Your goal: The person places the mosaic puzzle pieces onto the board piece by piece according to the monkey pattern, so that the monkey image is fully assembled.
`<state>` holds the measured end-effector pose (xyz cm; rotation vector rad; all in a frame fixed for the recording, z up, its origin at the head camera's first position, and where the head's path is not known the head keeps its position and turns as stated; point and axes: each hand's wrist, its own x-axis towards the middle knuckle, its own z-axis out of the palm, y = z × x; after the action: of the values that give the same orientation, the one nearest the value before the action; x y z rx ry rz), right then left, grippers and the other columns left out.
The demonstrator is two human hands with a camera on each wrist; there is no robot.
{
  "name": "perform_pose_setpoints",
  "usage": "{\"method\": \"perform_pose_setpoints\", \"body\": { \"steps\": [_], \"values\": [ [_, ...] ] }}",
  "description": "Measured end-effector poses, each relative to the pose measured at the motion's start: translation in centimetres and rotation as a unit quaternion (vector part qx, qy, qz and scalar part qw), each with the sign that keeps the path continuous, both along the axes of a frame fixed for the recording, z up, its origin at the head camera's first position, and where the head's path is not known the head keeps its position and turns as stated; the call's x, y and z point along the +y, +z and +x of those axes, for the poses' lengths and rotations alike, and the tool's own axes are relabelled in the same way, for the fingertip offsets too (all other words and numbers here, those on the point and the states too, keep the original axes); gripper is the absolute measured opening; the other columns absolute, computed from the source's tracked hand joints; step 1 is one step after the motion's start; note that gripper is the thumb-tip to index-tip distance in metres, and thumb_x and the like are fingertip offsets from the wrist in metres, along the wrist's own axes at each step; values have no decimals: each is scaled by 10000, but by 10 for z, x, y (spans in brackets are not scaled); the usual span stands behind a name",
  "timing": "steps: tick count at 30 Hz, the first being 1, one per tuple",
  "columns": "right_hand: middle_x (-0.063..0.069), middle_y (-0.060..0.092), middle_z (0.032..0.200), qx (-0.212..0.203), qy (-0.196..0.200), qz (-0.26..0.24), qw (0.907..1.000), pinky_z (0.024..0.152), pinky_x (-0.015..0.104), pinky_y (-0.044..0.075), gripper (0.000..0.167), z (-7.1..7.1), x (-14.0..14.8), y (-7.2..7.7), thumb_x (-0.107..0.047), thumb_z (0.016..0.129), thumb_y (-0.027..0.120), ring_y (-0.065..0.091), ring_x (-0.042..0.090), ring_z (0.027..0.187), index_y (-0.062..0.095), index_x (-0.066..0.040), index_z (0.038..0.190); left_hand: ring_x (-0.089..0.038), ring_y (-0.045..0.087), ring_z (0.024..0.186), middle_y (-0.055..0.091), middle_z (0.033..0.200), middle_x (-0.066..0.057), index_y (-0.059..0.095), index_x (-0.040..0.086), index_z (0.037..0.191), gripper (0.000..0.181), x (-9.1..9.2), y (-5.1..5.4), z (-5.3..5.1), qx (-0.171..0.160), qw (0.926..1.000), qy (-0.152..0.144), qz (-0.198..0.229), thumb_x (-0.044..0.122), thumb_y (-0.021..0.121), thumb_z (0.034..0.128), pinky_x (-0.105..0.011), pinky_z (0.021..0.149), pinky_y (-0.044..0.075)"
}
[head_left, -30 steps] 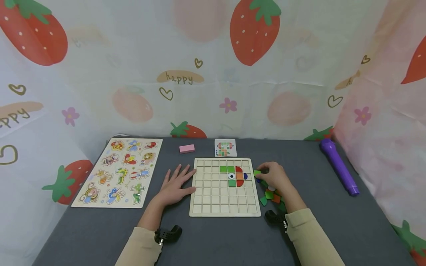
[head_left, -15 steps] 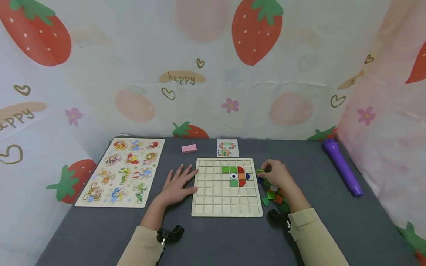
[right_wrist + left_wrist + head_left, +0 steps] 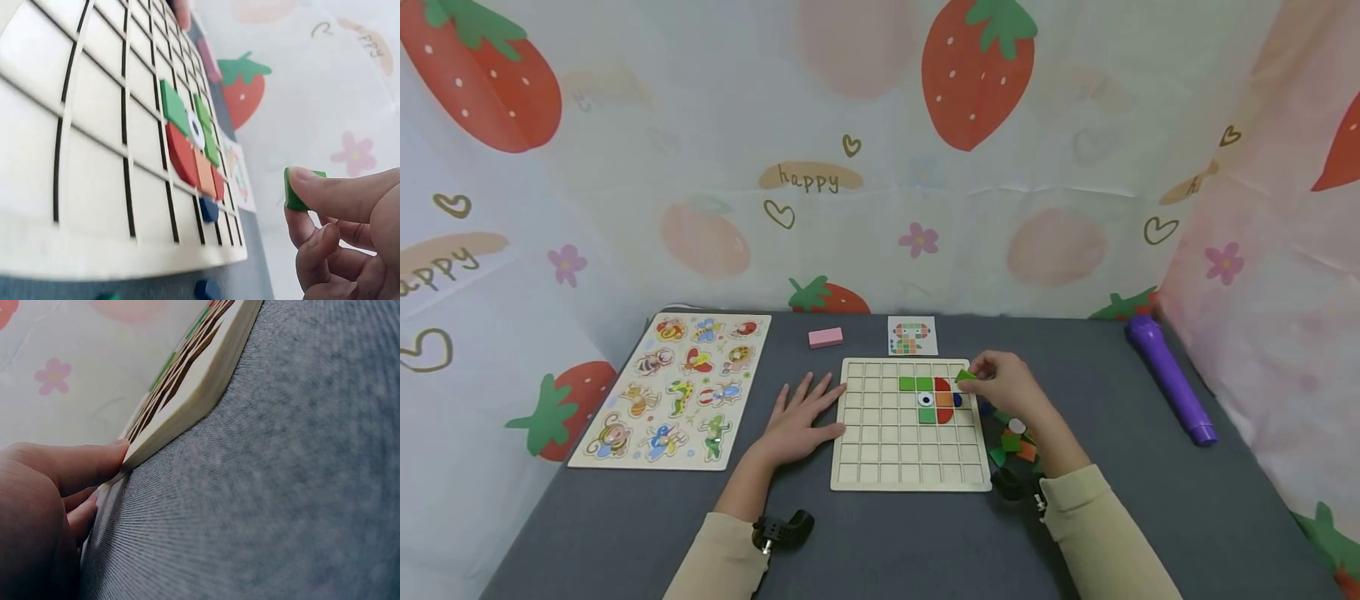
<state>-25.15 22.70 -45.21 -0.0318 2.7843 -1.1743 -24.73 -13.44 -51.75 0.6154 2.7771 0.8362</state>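
Observation:
A pale grid board (image 3: 910,477) lies on the dark cloth, with green, red, orange, blue and eye-marked tiles in its upper right part. My left hand (image 3: 797,423) rests with spread fingers at the board's left edge; in the left wrist view its thumb (image 3: 94,464) touches that edge. Over the board's upper right corner my right hand (image 3: 1009,390) pinches a green tile (image 3: 965,377) between thumb and finger. The right wrist view shows this green tile (image 3: 295,192) held clear of the board (image 3: 94,250).
Loose coloured tiles (image 3: 1011,442) lie right of the board, partly under the right forearm. A small pattern card (image 3: 913,336) and a pink block (image 3: 825,337) lie behind it. A sticker sheet (image 3: 692,454) is at left, a purple cylinder (image 3: 1172,383) at right.
My right hand has lifted a green tile from beside the board and moved left with it, over the upper right corner. The left hand stays at the left edge.

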Motion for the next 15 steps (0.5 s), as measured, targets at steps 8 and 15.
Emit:
{"method": "perform_pose_setpoints", "body": {
  "steps": [8,15],
  "values": [
    [133,688,1140,94,279,-239,9993,748,372,558,312,-2,-14,2,-254,951,722,629,268,989,730,-81,1210,-370,13,1574,192,1691,-79,342,242,1596,721,0,1,1,53,10000,-8,6,496,607,975,-625,1221,-98],
    [105,711,1033,97,451,-431,9980,650,315,520,259,-10,-29,-2,-250,982,679,649,263,853,734,-104,1190,-371,13,1574,191,1692,-86,337,239,1598,714,1,3,2,60,10000,-41,-1,486,600,982,-626,1222,-90]
  ]
}}
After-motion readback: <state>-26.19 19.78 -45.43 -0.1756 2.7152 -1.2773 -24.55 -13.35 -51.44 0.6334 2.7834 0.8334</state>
